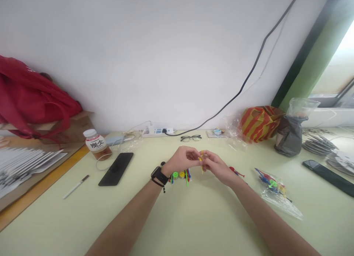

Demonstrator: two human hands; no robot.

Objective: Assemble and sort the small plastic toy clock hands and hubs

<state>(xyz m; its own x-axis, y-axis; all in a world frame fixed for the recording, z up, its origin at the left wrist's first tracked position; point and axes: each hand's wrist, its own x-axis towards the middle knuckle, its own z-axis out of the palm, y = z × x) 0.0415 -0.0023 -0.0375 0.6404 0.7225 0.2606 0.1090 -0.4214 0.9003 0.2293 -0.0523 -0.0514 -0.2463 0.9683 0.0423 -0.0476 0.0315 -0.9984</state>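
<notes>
My left hand (pixel 182 161) and my right hand (pixel 217 166) meet above the middle of the pale green table (pixel 193 219), fingers pinched together on a thin yellow plastic stick (pixel 201 161) held upright between them. A black watch sits on my left wrist. Just under my left hand lies a small heap of coloured plastic pieces (pixel 181 175), green, yellow, red and blue. A red piece (pixel 235 171) lies beside my right hand. A clear bag of more coloured pieces (pixel 273 187) rests to the right of my right forearm.
A black phone (pixel 116 169), a white pen (pixel 75 187) and a bottle (pixel 96 144) lie left. Glasses (pixel 190 138) and a power strip (pixel 157 131) sit by the wall. A striped bag (pixel 258 123), a grey pouch (pixel 290 136) and another phone (pixel 329 177) are right.
</notes>
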